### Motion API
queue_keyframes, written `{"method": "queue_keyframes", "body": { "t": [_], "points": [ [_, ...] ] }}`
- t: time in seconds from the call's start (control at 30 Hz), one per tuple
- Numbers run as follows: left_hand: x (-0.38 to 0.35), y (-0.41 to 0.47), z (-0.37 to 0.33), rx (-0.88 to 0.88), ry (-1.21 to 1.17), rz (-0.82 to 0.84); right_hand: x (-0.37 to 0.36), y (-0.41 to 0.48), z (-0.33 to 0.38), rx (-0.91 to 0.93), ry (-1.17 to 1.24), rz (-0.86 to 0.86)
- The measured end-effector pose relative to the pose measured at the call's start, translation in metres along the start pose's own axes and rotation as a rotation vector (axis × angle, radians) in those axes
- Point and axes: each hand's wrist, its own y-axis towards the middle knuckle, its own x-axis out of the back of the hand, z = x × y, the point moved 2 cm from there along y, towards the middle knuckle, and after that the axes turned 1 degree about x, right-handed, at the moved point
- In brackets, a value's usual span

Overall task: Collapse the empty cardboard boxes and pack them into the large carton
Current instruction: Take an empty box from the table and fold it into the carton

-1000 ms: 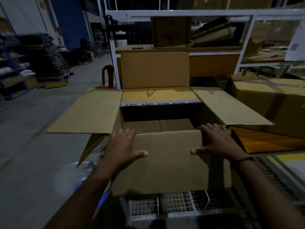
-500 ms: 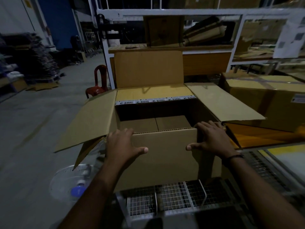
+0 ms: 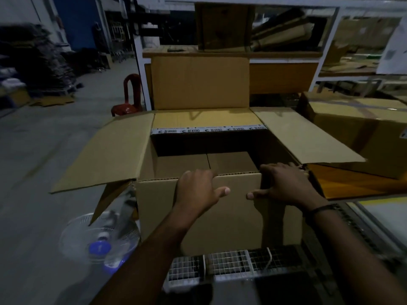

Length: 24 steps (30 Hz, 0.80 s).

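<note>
- The large carton [image 3: 220, 216] stands straight ahead at 12 o'clock, with its top flaps spread wide, so it is ready for filling.
- The left hand [image 3: 198, 190] hooks its fingers [image 3: 193, 175] over the top edge of the carton's near side, with the thumb pressed on the outer face. It holds nothing else.
- The right hand [image 3: 286, 186] grips the same edge toward the 3 o'clock corner, fingers over the rim and thumb on the outside.
- Flat cardboard [image 3: 204, 164] lies low inside. I cannot tell whether it is packed boxes or the carton's own bottom.
- Most of the inside looks unfilled, so packing seems barely begun.
- A closed box [image 3: 361, 128] sits at 2 o'clock, not yet flattened. If it is one of the empties, collapsing it is among the work left.
- No collapsed box is in either hand.
</note>
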Motion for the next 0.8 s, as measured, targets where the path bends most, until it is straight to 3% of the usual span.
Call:
{"method": "queue_keyframes", "body": {
  "t": [0.1, 0.2, 0.57, 0.67, 0.73, 0.8],
  "points": [
    [-0.004, -0.001, 0.001, 0.008, -0.037, -0.005, 0.005, 0.016, 0.017, 0.046, 0.384, 0.066],
    [-0.002, 0.001, 0.003, -0.013, -0.022, 0.005, 0.011, 0.048, 0.039, 0.090, 0.661, -0.053],
    [-0.001, 0.010, 0.006, -0.023, -0.039, 0.119, 0.021, 0.190, 0.092, 0.054, 0.446, -0.262],
    [0.003, 0.021, 0.010, 0.039, -0.080, 0.337, 0.001, 0.189, 0.097, 0.047, 0.365, -0.257],
    [0.008, 0.037, 0.016, 0.141, -0.324, 0.554, -0.011, 0.185, 0.098, 0.056, 0.317, -0.188],
    [0.012, 0.060, 0.019, 0.190, -0.404, 0.668, -0.018, 0.186, 0.095, 0.026, 0.296, -0.103]
  ]
}}
